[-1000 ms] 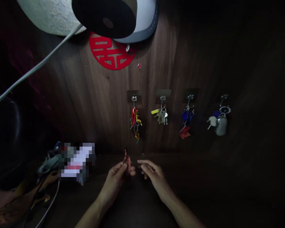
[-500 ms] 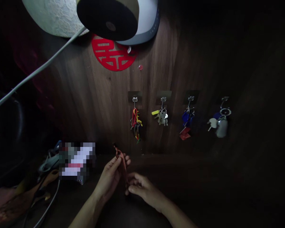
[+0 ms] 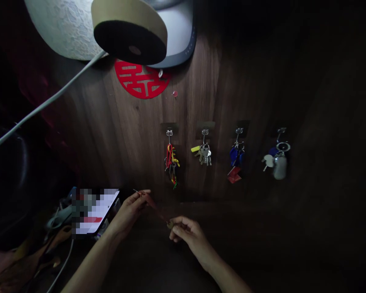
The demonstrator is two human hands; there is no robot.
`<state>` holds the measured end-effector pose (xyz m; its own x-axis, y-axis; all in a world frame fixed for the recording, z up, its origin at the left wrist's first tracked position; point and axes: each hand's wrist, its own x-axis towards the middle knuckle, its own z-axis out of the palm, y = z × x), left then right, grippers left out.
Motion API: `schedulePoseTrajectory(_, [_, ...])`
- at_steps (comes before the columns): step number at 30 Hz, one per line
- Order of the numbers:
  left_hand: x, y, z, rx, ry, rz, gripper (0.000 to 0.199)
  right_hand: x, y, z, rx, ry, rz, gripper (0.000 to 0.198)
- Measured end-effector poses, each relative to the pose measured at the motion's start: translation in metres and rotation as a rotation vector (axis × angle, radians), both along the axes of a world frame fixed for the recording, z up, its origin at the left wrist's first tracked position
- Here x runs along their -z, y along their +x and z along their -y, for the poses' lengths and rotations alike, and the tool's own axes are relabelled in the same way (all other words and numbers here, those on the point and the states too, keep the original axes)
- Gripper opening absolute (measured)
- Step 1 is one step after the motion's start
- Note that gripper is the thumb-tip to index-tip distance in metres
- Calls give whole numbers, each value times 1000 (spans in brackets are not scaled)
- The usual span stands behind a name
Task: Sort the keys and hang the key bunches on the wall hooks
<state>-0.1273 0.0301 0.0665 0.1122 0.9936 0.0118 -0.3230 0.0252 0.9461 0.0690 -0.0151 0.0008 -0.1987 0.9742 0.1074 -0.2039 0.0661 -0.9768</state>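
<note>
A reddish-brown cord strap [image 3: 154, 206] is stretched at a slant between my two hands, in front of the dark wooden wall. My left hand [image 3: 127, 212] pinches its upper left end, where a thin light tip sticks out beyond the fingers. At the lower right end, my right hand [image 3: 190, 235] grips a small brass-coloured piece [image 3: 170, 224] attached to the strap; dim light hides its exact kind. Nearest above the hands hangs a bunch of keys with red and yellow cords [image 3: 171, 160] on a wall hook [image 3: 169, 132].
To the right hang keys with a yellow tag [image 3: 205, 154], a blue bunch [image 3: 237, 154] and keys with a grey fob [image 3: 280, 167]. A red paper cutout [image 3: 143, 87], caps [image 3: 183, 44] and a round lamp [image 3: 134, 40] are above. A phone [image 3: 94, 219] stands left, beside a white cable [image 3: 49, 99].
My left hand has moved left and slightly up, my right hand a little right and up. The strap now spans a wider gap. The view has shifted slightly.
</note>
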Motion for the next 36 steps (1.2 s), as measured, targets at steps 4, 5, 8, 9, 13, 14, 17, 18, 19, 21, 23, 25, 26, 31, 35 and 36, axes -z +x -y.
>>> schedulePoseTrajectory(4, [-20, 1, -5, 111, 71, -103, 30, 5, 3, -7, 112, -69, -45, 39])
schedulePoseTrajectory(5, [-25, 2, -6, 149, 98, -135, 29, 6, 4, -8, 134, -87, -58, 42])
schedulePoseTrajectory(8, [-45, 10, -10, 220, 198, -230, 25, 9, 4, -11, 172, -119, -92, 46])
schedulePoseTrajectory(9, [-52, 13, -12, 222, 239, -259, 23, 10, 4, -12, 176, -119, -97, 46])
schedulePoseTrajectory(13, [-84, 27, -18, 222, 398, -327, 23, 11, 4, -13, 161, -100, -94, 42])
schedulePoseTrajectory(14, [-91, 30, -19, 238, 417, -320, 24, 12, 4, -14, 159, -98, -90, 41])
schedulePoseTrajectory(17, [-110, 39, -25, 278, 435, -228, 25, 17, 4, -19, 159, -97, -80, 41])
schedulePoseTrajectory(18, [-115, 41, -27, 280, 439, -190, 24, 20, 5, -21, 157, -94, -79, 41])
schedulePoseTrajectory(19, [-120, 43, -30, 275, 446, -158, 23, 22, 5, -23, 153, -92, -80, 41])
schedulePoseTrajectory(21, [-129, 47, -36, 247, 474, -117, 23, 27, 4, -27, 146, -97, -84, 42])
schedulePoseTrajectory(23, [-136, 51, -43, 195, 526, -123, 22, 31, 4, -31, 140, -102, -92, 42])
schedulePoseTrajectory(25, [-142, 56, -50, 119, 601, -166, 22, 33, 4, -35, 139, -100, -96, 42])
schedulePoseTrajectory(26, [-144, 58, -53, 83, 641, -194, 22, 34, 4, -36, 135, -94, -97, 41])
schedulePoseTrajectory(31, [-148, 69, -67, -17, 747, -284, 19, 37, 5, -40, 106, -92, -105, 41])
schedulePoseTrajectory(35, [-146, 73, -75, -134, 763, -362, 14, 40, 7, -41, 99, -93, -110, 42])
schedulePoseTrajectory(36, [-145, 74, -76, -160, 769, -384, 14, 41, 7, -42, 96, -96, -106, 43])
